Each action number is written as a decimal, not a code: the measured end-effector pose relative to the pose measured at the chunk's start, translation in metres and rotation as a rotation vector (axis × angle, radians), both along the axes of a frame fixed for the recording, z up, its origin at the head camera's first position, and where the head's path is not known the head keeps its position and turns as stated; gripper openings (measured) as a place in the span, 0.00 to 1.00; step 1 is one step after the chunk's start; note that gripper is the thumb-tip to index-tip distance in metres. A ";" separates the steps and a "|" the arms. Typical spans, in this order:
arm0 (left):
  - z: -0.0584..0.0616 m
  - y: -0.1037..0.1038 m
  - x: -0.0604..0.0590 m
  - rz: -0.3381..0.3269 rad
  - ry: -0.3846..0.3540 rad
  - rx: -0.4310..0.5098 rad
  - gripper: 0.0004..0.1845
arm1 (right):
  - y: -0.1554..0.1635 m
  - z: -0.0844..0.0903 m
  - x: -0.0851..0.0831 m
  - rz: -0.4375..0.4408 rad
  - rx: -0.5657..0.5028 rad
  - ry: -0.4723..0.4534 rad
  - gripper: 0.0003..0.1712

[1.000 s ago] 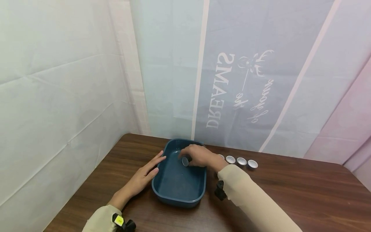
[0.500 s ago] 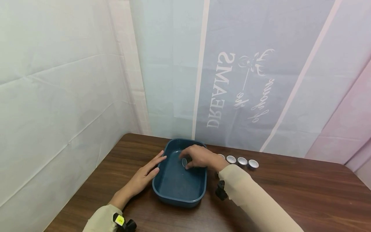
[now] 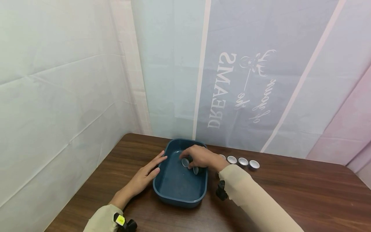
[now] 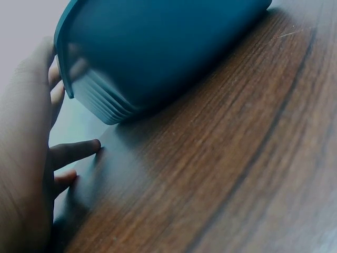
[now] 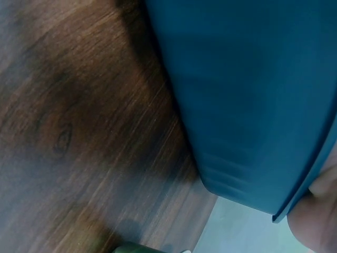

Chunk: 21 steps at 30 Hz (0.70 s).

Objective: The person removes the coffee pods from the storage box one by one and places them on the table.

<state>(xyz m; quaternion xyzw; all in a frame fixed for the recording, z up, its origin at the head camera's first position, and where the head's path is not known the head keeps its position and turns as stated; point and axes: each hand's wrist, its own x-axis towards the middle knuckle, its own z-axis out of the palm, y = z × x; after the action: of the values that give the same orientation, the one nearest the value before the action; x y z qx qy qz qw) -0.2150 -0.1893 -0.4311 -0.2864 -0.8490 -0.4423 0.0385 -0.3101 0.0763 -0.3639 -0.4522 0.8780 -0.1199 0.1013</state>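
A deep blue plastic basin (image 3: 179,200) stands on the table, and my right hand (image 3: 200,156) reaches down into it over the far right rim. Its thumb and fingers are curled round a small coffee capsule (image 3: 185,162) with a round silver lid. Another silver-lidded capsule (image 3: 196,170) lies tilted under the same hand, partly hidden by it. My left hand (image 3: 142,176) rests with extended fingers against the basin's left rim; the left wrist view shows some fingers behind the rim and others lower, near the tabletop. Only a bit of the right hand appears in the right wrist view.
Several more silver-lidded capsules (image 3: 243,161) stand in a row on the wooden table (image 3: 290,190), right of the basin, partly behind the right wrist. A dark green object (image 5: 137,247) peeks in at the right wrist view's bottom edge. Cloth hangings (image 3: 162,96) close off the back and left.
The capsule at the right fingertips has tilted, and a second capsule has come into sight below the hand inside the basin. The left hand stays in place at the rim.
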 end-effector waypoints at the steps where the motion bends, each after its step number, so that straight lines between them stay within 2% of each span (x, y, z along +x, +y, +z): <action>1: 0.000 0.000 0.000 0.000 -0.003 0.001 0.25 | 0.000 0.000 0.000 -0.003 0.003 0.003 0.27; 10: 0.000 0.000 0.000 -0.002 0.001 0.002 0.25 | -0.001 0.001 0.001 -0.020 0.018 0.014 0.26; 18: -0.003 0.001 0.000 0.003 0.017 0.011 0.25 | 0.001 0.004 0.002 0.008 -0.045 0.003 0.24; 21: 0.011 0.005 0.008 0.006 0.007 0.033 0.24 | 0.003 0.007 0.002 0.016 -0.075 -0.008 0.23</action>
<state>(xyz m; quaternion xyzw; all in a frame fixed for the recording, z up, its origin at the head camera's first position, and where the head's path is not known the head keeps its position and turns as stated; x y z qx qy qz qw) -0.2068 -0.1847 -0.4201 -0.2850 -0.8423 -0.4550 0.0476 -0.3081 0.0789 -0.3564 -0.4622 0.8688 -0.1539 0.0890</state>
